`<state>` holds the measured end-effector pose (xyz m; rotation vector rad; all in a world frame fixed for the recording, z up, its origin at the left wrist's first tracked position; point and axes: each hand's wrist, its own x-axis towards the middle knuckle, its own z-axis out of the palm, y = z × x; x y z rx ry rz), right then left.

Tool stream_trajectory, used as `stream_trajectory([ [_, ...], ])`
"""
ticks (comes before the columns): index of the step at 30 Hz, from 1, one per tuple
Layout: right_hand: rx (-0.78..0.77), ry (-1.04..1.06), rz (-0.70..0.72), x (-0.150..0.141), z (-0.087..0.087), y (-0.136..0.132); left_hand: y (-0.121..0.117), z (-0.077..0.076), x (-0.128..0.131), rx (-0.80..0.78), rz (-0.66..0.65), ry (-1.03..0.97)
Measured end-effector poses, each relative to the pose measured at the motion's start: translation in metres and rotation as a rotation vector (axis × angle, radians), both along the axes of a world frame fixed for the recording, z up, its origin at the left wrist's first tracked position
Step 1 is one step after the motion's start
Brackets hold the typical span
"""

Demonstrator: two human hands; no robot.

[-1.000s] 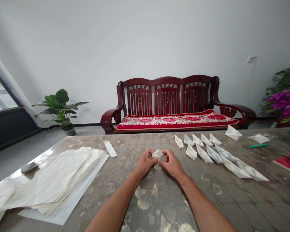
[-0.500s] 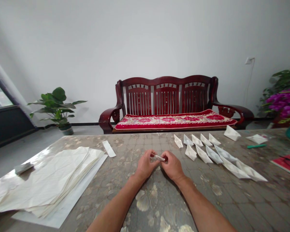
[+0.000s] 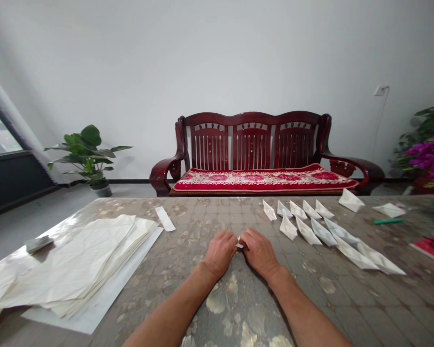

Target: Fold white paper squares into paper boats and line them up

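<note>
Between my two hands, over the middle of the table, is a small folded piece of white paper (image 3: 239, 243), mostly covered by the fingers. My left hand (image 3: 220, 251) closes on its left side, and my right hand (image 3: 259, 254) pinches the right side. The hands almost meet at the fingertips. To the right lie several folded paper boats (image 3: 305, 230) in two slanting rows. A larger paper boat (image 3: 350, 200) sits behind them, with a flatter folded paper (image 3: 389, 209) beside it.
A stack of white paper sheets (image 3: 79, 262) covers the left of the patterned table (image 3: 188, 294); a grey object (image 3: 38, 244) rests by it. A paper strip (image 3: 165, 219) lies behind. At right are a green pen (image 3: 388, 221), a red book (image 3: 432, 248) with glasses, and purple flowers (image 3: 428, 154).
The fingers of both hands have curled over the folded paper and drawn closer together, so less of it shows. The view has shifted slightly.
</note>
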<state>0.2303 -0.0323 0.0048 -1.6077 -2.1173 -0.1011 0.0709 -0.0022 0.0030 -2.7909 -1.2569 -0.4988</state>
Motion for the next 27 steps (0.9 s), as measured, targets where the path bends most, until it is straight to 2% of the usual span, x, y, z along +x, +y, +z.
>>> stream_trajectory([
  [4, -0.055, 0.094, 0.104, 0.009, -0.001, -0.001, -0.006, -0.002, -0.005, 0.058, -0.051, -0.012],
  [10, -0.177, 0.295, 0.223, 0.022, 0.0, -0.001, -0.009, -0.003, -0.008, 0.057, -0.022, -0.032],
  [16, -0.208, 0.352, 0.204, 0.024, -0.002, 0.002, -0.008, -0.001, -0.013, -0.128, -0.013, -0.168],
  [19, -0.227, 0.377, 0.178, 0.022, -0.001, 0.003, -0.008, 0.001, -0.014, -0.172, 0.001, -0.217],
  [27, -0.238, 0.374, 0.095, 0.015, -0.003, 0.009, -0.004, 0.002, -0.011, -0.219, 0.178, -0.244],
])
